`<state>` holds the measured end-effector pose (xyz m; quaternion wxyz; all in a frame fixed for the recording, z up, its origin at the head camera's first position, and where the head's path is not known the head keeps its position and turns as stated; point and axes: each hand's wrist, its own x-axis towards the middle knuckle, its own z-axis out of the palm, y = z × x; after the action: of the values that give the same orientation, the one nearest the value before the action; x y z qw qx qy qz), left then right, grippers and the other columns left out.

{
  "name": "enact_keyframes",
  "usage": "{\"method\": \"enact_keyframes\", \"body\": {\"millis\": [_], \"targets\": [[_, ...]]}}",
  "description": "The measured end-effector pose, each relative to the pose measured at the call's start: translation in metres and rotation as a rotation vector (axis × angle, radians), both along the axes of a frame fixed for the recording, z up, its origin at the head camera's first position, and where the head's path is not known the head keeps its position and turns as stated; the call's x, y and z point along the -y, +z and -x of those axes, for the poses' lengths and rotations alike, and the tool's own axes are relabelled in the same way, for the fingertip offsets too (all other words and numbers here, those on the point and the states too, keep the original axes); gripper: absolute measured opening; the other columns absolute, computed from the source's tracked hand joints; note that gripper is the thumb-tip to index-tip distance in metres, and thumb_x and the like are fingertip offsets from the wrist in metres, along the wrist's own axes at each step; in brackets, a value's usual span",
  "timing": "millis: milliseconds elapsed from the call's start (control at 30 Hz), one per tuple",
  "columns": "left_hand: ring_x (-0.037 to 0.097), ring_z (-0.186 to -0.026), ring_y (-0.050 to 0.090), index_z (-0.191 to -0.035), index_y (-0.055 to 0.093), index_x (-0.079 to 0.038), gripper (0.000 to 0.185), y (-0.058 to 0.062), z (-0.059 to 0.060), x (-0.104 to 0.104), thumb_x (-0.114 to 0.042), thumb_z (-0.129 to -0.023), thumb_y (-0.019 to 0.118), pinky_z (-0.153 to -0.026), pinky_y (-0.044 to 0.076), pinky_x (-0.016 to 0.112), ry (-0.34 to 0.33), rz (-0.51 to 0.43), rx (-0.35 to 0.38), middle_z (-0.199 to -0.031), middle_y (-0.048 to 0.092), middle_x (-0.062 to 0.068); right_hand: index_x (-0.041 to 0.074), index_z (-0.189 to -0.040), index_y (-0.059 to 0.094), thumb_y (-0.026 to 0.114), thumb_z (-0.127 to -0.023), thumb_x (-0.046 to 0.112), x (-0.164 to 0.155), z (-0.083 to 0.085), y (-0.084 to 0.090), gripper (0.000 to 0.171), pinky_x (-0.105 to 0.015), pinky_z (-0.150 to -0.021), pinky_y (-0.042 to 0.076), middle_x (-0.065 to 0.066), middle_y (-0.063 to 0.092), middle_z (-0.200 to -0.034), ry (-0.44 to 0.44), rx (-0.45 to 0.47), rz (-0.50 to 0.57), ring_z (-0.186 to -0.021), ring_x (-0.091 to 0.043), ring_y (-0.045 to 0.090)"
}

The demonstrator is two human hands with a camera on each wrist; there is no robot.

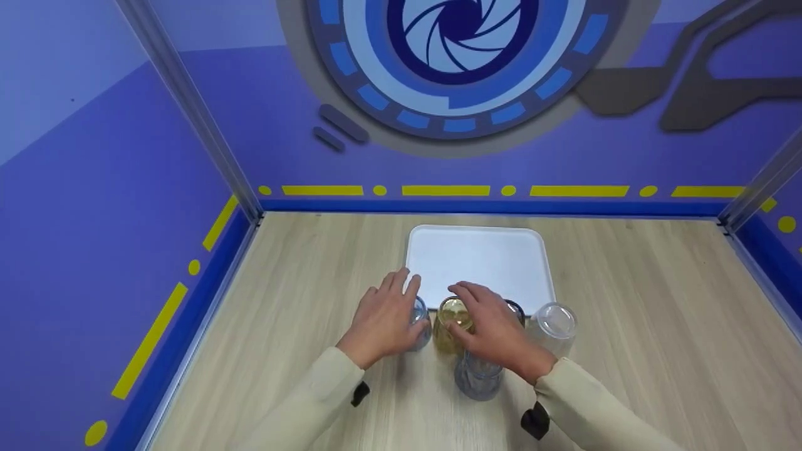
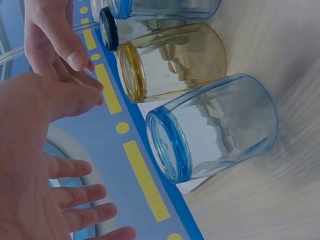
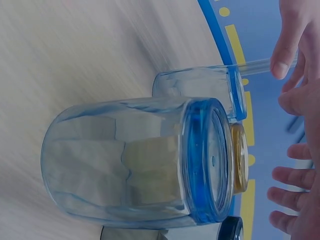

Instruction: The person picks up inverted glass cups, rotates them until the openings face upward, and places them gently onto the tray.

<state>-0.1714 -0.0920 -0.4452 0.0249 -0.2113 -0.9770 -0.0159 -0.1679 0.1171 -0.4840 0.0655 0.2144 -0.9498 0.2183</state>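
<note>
Several see-through glasses stand close together, seemingly upside down with thick coloured ends on top. My left hand (image 1: 382, 316) hovers at the left blue-tinted glass (image 1: 421, 332), fingers spread; in the left wrist view a gap shows between hand and glass (image 2: 230, 125). Above the amber glass (image 1: 446, 343) is my right hand (image 1: 492, 326), its fingers loosely bent and holding nothing. A second bluish glass (image 3: 120, 165) stands nearest me, under the right wrist. The dark-rimmed glass (image 1: 516, 309) is partly hidden by the right hand. To its right stands a clear glass (image 1: 556, 329).
A white rectangular tray (image 1: 479, 254) lies flat just behind the glasses. The wooden table (image 1: 313, 282) meets a blue-purple back wall (image 1: 438, 169) and side panels on the left and right.
</note>
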Motion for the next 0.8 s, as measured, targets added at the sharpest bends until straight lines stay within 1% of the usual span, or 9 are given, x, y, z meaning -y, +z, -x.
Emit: {"method": "enact_keyframes", "body": {"millis": [200, 533, 800], "targets": [[0.027, -0.134, 0.044, -0.146, 0.038, -0.012, 0.071, -0.004, 0.0, 0.002, -0.05, -0.09, 0.06, -0.096, 0.05, 0.047, 0.002, 0.006, -0.006, -0.148, 0.042, 0.013, 0.017, -0.139, 0.048, 0.066, -0.088, 0.043, 0.004, 0.0, -0.002, 0.06, -0.052, -0.108, 0.039, -0.007, 0.049, -0.144, -0.01, 0.01, 0.001, -0.134, -0.028, 0.046], [0.028, -0.134, 0.045, -0.146, 0.038, -0.012, 0.071, -0.009, 0.001, 0.004, -0.049, -0.09, 0.06, -0.098, 0.049, 0.048, 0.01, -0.008, 0.013, -0.148, 0.043, 0.013, 0.016, -0.139, 0.049, 0.066, -0.089, 0.042, 0.008, 0.0, -0.005, 0.059, -0.051, -0.108, 0.039, -0.008, 0.051, -0.142, 0.007, 0.006, 0.003, -0.133, -0.028, 0.047], [0.03, -0.134, 0.045, -0.145, 0.04, -0.011, 0.071, -0.013, 0.002, 0.006, -0.049, -0.09, 0.061, -0.098, 0.048, 0.05, 0.004, -0.026, 0.028, -0.147, 0.044, 0.014, 0.017, -0.139, 0.049, 0.065, -0.089, 0.043, 0.014, 0.001, -0.005, 0.059, -0.051, -0.11, 0.038, -0.007, 0.05, -0.142, 0.001, 0.035, 0.003, -0.133, -0.027, 0.047]]}}
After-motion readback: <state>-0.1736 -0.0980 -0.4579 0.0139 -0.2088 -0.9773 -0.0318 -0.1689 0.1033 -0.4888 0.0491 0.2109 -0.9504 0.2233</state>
